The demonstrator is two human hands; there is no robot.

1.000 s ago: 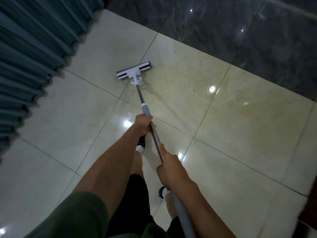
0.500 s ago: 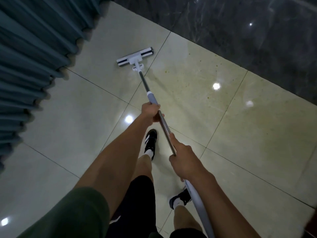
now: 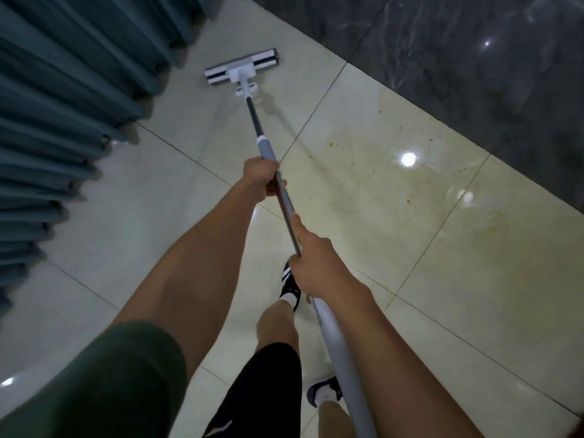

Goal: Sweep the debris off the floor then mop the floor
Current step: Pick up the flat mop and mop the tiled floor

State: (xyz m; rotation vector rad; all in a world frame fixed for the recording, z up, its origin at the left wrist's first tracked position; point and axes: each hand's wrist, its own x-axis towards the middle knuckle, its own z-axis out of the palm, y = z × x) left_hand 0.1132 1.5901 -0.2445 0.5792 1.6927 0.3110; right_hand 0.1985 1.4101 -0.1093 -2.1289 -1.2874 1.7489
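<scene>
Both hands grip the mop pole (image 3: 286, 206): left hand (image 3: 264, 178) wrapped round it just below the grey collar, right hand (image 3: 314, 263) nearer, index finger laid along the shaft. Flat mop head (image 3: 241, 68) sits far-left on the glossy tiled floor (image 3: 395, 222), near the curtain (image 3: 63, 90). Pole looks light, rigid, probably slick; spaced hands should steer it well

Mop handle (image 3: 286, 203) partly hidden inside both hands; top end cut off.
</scene>
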